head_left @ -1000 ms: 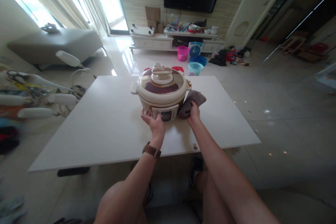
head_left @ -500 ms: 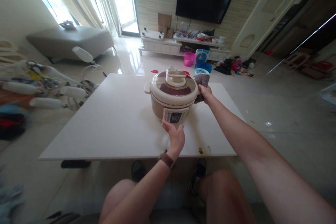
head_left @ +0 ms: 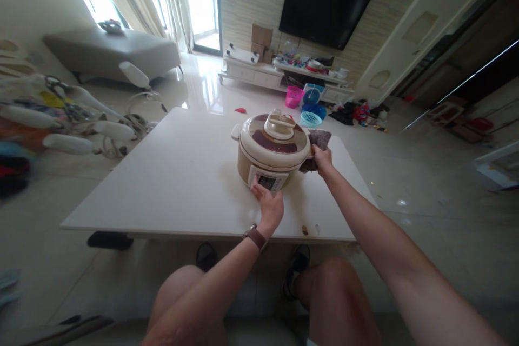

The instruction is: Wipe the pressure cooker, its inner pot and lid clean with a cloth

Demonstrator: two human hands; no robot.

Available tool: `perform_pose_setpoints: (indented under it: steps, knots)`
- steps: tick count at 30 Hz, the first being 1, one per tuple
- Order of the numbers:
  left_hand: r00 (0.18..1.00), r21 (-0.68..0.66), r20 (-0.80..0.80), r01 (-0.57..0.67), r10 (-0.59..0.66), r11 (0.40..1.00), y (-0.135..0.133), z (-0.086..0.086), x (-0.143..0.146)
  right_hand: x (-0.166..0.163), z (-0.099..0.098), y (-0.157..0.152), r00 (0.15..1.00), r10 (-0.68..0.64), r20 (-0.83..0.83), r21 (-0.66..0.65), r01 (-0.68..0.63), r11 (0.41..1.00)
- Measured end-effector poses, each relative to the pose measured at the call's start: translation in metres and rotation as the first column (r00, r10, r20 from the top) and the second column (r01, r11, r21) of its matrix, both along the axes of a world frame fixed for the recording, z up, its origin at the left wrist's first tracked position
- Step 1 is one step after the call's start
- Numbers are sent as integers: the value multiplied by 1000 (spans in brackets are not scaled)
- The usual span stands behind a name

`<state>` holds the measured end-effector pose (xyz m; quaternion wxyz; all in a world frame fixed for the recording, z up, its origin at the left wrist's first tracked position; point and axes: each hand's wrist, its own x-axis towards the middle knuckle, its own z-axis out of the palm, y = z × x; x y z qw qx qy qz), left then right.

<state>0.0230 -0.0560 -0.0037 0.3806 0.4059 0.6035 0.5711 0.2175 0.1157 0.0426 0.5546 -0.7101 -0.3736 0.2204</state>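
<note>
A beige and brown electric cooker (head_left: 271,157) stands upright on the white table, its lid on. The lid has a dark see-through part and a raised beige handle (head_left: 279,123). My left hand (head_left: 271,208) reaches to the control panel (head_left: 279,180) on the cooker's front, fingers stretched and apart, fingertips at the panel's lower left. A greyish-brown cloth (head_left: 320,139) is gripped in my right hand (head_left: 323,160) against the cooker's right side, where it covers most of the side handle. The left side handle (head_left: 235,132) is uncovered.
The white table (head_left: 162,184) carries a small brown bit (head_left: 305,230) near its front edge. Across the floor stand a pink basket (head_left: 294,97), a light-blue basket (head_left: 310,119) and a white TV cabinet (head_left: 259,77). A white-armed lamp-like frame (head_left: 115,131) lies at left.
My view has tilted a little. My left fingertips have moved from the panel's lower left edge onto its face. My right hand keeps the cloth at the cooker's right side.
</note>
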Motion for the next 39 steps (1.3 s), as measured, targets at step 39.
perform_pose_setpoints:
  steps: [39]
  knots:
    - [929, 23, 79, -365, 363, 931, 43, 3, -82, -116, -9, -157, 730, 101, -676, 164, 15, 986]
